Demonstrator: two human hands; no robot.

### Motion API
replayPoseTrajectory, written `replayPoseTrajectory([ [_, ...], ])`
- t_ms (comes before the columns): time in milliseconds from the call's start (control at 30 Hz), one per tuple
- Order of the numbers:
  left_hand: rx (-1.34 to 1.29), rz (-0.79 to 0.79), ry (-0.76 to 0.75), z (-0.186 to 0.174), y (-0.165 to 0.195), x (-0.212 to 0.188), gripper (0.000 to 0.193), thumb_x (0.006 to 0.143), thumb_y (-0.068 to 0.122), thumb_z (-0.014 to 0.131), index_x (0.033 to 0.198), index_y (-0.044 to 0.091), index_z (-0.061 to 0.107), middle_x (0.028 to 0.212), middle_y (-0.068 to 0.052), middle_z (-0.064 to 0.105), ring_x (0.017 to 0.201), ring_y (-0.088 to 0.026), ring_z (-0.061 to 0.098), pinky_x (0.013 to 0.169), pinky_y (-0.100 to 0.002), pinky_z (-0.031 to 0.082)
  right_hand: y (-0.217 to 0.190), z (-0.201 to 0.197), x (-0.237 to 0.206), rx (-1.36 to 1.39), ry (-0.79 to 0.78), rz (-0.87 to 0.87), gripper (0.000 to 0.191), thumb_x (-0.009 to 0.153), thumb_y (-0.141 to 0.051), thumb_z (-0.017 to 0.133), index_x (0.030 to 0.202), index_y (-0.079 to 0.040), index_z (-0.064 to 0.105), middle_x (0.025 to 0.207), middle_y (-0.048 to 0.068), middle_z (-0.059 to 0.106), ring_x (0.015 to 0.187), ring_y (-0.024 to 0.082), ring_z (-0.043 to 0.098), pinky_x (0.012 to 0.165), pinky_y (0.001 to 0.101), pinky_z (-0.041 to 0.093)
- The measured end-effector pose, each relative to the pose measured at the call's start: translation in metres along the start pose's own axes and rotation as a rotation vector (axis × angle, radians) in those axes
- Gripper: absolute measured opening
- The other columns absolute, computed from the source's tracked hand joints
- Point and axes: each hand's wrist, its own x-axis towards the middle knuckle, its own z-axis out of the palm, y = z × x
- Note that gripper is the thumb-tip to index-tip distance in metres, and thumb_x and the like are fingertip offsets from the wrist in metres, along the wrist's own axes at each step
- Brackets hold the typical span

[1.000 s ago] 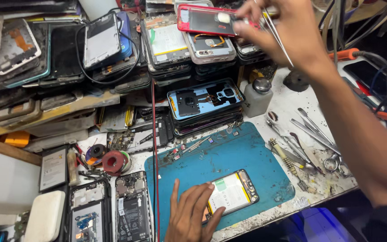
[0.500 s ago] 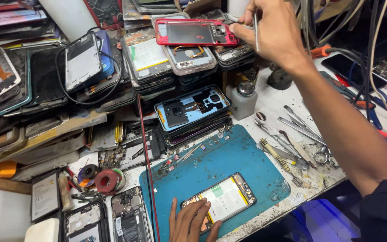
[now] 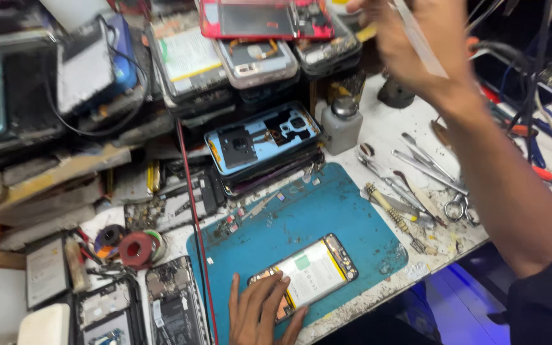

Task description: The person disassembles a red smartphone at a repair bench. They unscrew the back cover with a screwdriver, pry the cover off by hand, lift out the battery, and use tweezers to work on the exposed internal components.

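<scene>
Opened phone (image 3: 306, 276): on blue mat (image 3: 346, 217), back cover off, battery exposed, still undismantled. Left hand (image 3: 263, 313): fingers flat, pinning its lower end. Right hand (image 3: 410, 45): raised, pinching tweezers (image 3: 420, 41), clear of phone.

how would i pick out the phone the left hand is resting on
Find the blue mat at the front of the bench. Near its front edge lies an opened phone, with the left hand resting fingertips on its near end. Unlike the stacked phones behind, it lies alone on the mat, showing a pale battery with a green patch.
</scene>
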Motion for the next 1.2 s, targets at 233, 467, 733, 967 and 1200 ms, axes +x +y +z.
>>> replayPoseTrajectory([
  [233, 0.087, -0.025, -0.093, -0.050, 0.054, 0.031, 0.075, 0.081, 0.039, 0.082, 0.141, 0.003, 0.053, 0.144, -0.021, 0.051, 0.133, -0.040, 0.049, 0.117, -0.071, 0.024, 0.006, -0.033, -0.150, 0.299, -0.541, 0.016, 0.074, 0.104, -0.065, 0.035, 0.108, 0.006, 0.056, 0.086, 0.009, 0.067, 0.075, 0.013, 0.069, 0.067, 0.0255, 0.058],
  [467, 0.131, -0.101, -0.277, -0.063, 0.067, 0.059, 0.080, 0.086, 0.047, 0.073, 0.146, 0.003, 0.046, 0.143, -0.020, 0.049, 0.133, -0.037, 0.048, 0.117, -0.069, 0.023, 0.003, -0.015, -0.245, 0.024, -0.617, 0.264, 0.021, 0.094, -0.020, 0.075, 0.098, -0.001, 0.065, 0.095, 0.008, 0.071, 0.084, 0.017, 0.070, 0.074, 0.0285, 0.054],
  [733, 0.253, 0.016, -0.363, -0.060, 0.060, 0.064, 0.080, 0.090, 0.052, 0.069, 0.143, -0.002, 0.045, 0.133, -0.021, 0.057, 0.125, -0.036, 0.053, 0.119, -0.066, 0.028, -0.024, -0.001, -0.248, -0.094, -0.521, 0.284, 0.021, 0.095, 0.004, 0.068, 0.117, 0.001, 0.066, 0.125, 0.018, 0.072, 0.113, 0.028, 0.072, 0.096, 0.0345, 0.056],
  [967, 0.033, 0.065, -0.326, -0.059, 0.056, 0.064, 0.079, 0.092, 0.048, 0.073, 0.145, -0.002, 0.043, 0.139, -0.021, 0.057, 0.131, -0.036, 0.054, 0.123, -0.062, 0.034, -0.024, -0.004, -0.236, 0.037, -0.675, 0.223, 0.047, 0.066, -0.028, 0.089, 0.085, -0.006, 0.052, 0.137, 0.020, 0.062, 0.122, 0.033, 0.064, 0.092, 0.0370, 0.055],
  [1200, 0.111, 0.096, -0.425, -0.063, 0.056, 0.077, 0.072, 0.092, 0.044, 0.067, 0.143, -0.002, 0.045, 0.141, -0.023, 0.053, 0.132, -0.038, 0.052, 0.120, -0.059, 0.033, -0.009, -0.006, -0.246, -0.058, -0.716, 0.165, 0.053, 0.065, -0.032, 0.094, 0.082, -0.008, 0.049, 0.139, 0.019, 0.062, 0.112, 0.030, 0.061, 0.090, 0.0402, 0.052],
])
